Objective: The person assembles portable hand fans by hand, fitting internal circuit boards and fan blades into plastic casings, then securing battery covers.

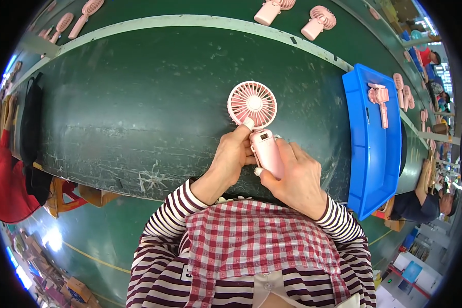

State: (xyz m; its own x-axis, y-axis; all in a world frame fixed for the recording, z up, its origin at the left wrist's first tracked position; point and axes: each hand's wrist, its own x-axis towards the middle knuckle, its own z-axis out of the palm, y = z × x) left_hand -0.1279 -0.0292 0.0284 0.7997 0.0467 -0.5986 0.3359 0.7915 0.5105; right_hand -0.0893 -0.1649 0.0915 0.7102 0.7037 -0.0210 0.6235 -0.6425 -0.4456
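Note:
Above the near part of the green worktable (pixel 138 92), a pink handheld fan (pixel 266 149) is held between both hands, its round grille pointing away from me. My left hand (pixel 230 159) grips it at the neck, the thumb resting on the lower rim of the grille. Around the right side of the handle closes my right hand (pixel 297 177), its thumb near the handle's bottom end. A small dark display window shows at the top of the handle. The left fingers behind the fan are partly hidden.
A blue plastic tray (pixel 362 169) at the right holds a pink fan part (pixel 380 100). Beyond a pale rail (pixel 190 20), several pink fans lie on a green belt, among them one fan (pixel 318 23). Other people sit at both sides, one in a red garment (pixel 13 179).

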